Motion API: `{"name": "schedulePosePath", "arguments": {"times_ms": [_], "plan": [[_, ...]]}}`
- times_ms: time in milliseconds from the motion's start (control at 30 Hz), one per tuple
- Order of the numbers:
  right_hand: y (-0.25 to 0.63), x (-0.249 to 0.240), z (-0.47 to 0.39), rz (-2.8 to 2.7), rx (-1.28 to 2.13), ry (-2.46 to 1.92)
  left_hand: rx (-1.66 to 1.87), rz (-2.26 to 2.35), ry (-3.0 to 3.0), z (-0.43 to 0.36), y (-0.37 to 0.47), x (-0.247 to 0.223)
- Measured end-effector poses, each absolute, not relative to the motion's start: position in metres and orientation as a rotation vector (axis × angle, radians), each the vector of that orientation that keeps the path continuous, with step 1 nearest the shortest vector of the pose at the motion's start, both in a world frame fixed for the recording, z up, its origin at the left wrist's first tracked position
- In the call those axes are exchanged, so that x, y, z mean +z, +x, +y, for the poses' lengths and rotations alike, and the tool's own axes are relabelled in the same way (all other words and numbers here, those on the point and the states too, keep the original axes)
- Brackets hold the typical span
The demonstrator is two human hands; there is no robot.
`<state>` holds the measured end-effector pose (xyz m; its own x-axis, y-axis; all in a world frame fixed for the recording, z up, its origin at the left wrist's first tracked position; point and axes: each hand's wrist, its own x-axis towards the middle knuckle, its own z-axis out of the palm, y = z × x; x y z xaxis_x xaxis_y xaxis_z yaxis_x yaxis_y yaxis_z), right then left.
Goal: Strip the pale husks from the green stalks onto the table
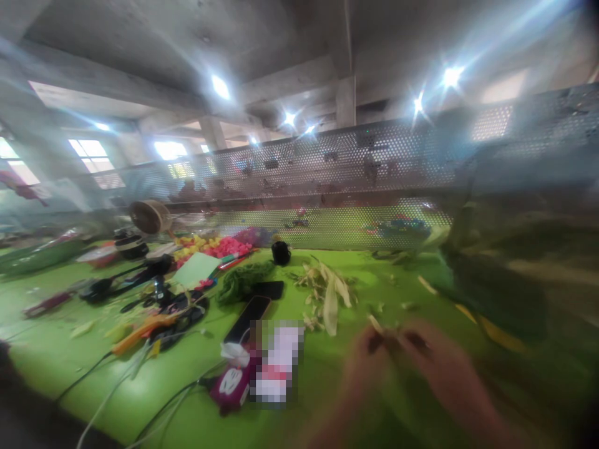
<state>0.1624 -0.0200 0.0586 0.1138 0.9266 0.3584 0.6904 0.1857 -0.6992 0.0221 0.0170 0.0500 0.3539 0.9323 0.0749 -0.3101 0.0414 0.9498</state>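
A: Status on my hands?
B: Cam's blurry. My L hand (pixel 367 352) is low in view, just right of ctr, fingertips drawn tog. on a pale strip (pixel 375 323); its tip pokes up past them. My R hand (pixel 427 352) is right beside, fingers curled in twd the L. Can't tell if R has a grip.

A: Where's the strip rel. to the rest?
B: Between the hands, at the L fingertips, over the green table (pixel 154 399). Husk pile (pixel 331 299) is beyond & a bit left, long pale leaves on top. Small scraps lie loose btwn pile and hands.

A: Right side?
B: Yellow strip (pixel 503 337) on the table, next to a big dk green heap (pixel 496 280). Heap's too smeared to ID.

A: Left side?
B: Dk phone (pixel 248 318) flat, 2nd dk slab (pixel 268 290) at its far end. Purple pack (pixel 230 386) w/ white tissue (pixel 234 353) nearer me, pixelated item (pixel 279 368) beside it. Orange tool (pixel 143 333) farther left, cables (pixel 108 399) near it.

A: Back row?
B: Black cup (pixel 281 253), green bundle (pixel 243 282), pale green sheet (pixel 196 270), pink bits (pixel 234 246) + yellow bits (pixel 191 247). Perforated screen (pixel 369 165) runs behind.
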Motion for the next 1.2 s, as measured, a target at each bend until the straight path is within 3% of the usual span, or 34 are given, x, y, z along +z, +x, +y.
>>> {"name": "schedulePosePath", "arguments": {"times_ms": [300, 1200], "plan": [[0.152, 0.068, -0.019, -1.592, 0.630, -1.594, 1.137, 0.914, 1.028, 0.023, 0.014, 0.045], [0.164, 0.058, -0.017, -1.743, 0.575, -1.614, 1.055, 0.880, 1.195, 0.021, 0.017, 0.040]]}}
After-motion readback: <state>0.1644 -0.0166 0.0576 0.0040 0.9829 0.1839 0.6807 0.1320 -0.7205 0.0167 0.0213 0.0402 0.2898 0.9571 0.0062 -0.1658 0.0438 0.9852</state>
